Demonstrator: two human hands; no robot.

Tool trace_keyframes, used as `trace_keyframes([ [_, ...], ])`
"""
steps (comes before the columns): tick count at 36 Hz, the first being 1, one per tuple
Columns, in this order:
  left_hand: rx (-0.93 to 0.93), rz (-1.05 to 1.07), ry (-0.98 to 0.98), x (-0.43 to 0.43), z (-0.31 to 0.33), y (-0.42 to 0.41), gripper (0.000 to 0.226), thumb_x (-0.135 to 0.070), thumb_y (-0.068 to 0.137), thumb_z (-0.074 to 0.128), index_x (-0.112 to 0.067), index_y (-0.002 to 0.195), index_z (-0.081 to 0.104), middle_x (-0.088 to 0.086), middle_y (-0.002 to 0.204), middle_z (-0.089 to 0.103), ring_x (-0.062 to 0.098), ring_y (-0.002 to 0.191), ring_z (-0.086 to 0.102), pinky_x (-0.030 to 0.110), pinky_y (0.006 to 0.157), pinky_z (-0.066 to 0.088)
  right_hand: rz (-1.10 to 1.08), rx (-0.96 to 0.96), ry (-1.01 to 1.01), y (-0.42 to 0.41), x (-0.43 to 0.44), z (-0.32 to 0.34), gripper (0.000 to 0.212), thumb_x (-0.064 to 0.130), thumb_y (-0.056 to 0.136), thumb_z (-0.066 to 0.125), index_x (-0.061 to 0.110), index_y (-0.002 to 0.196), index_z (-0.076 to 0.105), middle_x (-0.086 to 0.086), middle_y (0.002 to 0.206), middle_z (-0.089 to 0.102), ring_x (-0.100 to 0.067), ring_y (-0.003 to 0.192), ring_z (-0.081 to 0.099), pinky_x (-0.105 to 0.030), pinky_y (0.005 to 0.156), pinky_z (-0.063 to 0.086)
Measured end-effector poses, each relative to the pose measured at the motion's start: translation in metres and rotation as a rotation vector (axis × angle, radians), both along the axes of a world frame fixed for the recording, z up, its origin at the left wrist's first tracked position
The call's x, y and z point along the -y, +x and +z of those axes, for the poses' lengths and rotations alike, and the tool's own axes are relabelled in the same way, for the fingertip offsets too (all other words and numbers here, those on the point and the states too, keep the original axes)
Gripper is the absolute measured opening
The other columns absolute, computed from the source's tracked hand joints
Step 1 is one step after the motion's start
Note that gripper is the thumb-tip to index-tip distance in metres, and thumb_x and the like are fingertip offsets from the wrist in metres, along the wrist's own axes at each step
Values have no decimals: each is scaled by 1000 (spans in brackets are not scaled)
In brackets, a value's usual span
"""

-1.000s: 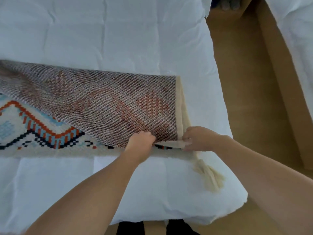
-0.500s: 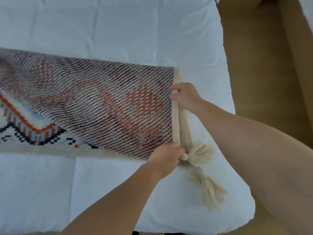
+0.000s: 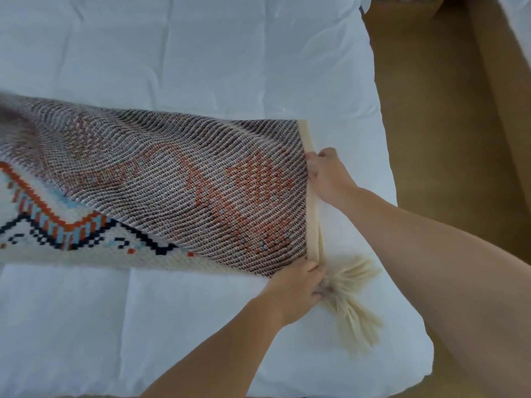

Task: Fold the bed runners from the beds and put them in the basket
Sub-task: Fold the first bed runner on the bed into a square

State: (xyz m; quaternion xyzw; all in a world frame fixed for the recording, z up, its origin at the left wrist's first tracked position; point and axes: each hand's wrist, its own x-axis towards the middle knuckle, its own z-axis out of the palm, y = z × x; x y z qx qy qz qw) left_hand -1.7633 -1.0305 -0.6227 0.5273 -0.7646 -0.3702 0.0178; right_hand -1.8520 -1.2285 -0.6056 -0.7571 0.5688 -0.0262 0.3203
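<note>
Two layers of runner (image 3: 172, 182) lie across the bed (image 3: 201, 67), reverse side up and folded lengthwise. Left hand (image 3: 298, 285), fingers curled, pinches the near corner beside the tassels (image 3: 353, 285). Right hand (image 3: 327, 173) pinches the end hem farther up, likely to square the edges.

White bed (image 3: 201, 67), folded runner (image 3: 161, 191), tassels (image 3: 356, 308)

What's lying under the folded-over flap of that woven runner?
The runner is folded on itself: under the flap its patterned side peeks out at the near edge, on the white bedding. The rest of that layer is covered.
</note>
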Motion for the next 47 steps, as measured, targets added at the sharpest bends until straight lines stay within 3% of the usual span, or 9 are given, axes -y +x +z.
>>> trace_keyframes([
  [2, 60, -128, -150, -7, 1, 5, 55, -42, 95, 46, -8, 138, 42, 6, 137, 48, 23, 126, 38, 37, 111, 29, 43, -172, -161, 2, -4, -4, 45, 11, 94, 41, 15, 139, 37, -18, 147, 22, -38, 127, 36, -43, 100, 39],
  [4, 108, -164, -199, -12, 0, 12, 61, -46, 98, 36, -8, 145, 32, 6, 151, 35, 22, 139, 24, 38, 118, 15, 140, -262, -283, 3, -8, -4, 53, 19, 98, 37, 16, 149, 23, -16, 157, 9, -36, 142, 17, -46, 114, 23],
  [7, 158, -145, -167, -16, -1, 21, 62, -44, 100, 23, -12, 152, 10, 3, 161, 1, 15, 146, -7, 34, 118, -10, 383, -341, -241, 9, -18, -6, 65, 46, 101, 20, 15, 153, -1, -12, 160, -12, -28, 147, -10, -44, 120, -1],
  [10, 196, -116, -140, -19, 1, 31, 60, -39, 99, 17, -15, 152, 3, 3, 160, -8, 14, 146, -13, 33, 116, -16, 524, -433, -156, 17, -40, -12, 78, 61, 95, 13, 11, 152, -10, -14, 158, -20, -27, 145, -20, -43, 119, -7],
  [23, 378, 127, -64, -57, 25, 156, 55, -32, 103, 19, -16, 152, 4, 2, 161, -8, 14, 146, -14, 32, 116, -15, 569, -458, -107, 91, -111, -4, 77, 59, 96, 11, 11, 151, -13, -14, 157, -23, -26, 145, -21, -41, 118, -9],
  [38, 413, 301, -95, -151, 67, 431, 57, -29, 102, 25, -13, 152, 3, 3, 161, -2, 15, 147, -8, 28, 115, -13, 553, -419, -137, 338, -204, 28, 66, 42, 102, 19, 8, 151, -10, -13, 159, -17, -26, 146, -15, -38, 119, -5],
  [47, 450, 419, -73, -177, 109, 548, 53, -26, 100, 35, -15, 150, 19, 2, 156, 21, 18, 144, 14, 30, 118, 5, 527, -332, -157, 439, -229, 76, 56, 37, 103, 21, 16, 152, 8, -14, 160, -6, -28, 147, -3, -42, 120, 3],
])
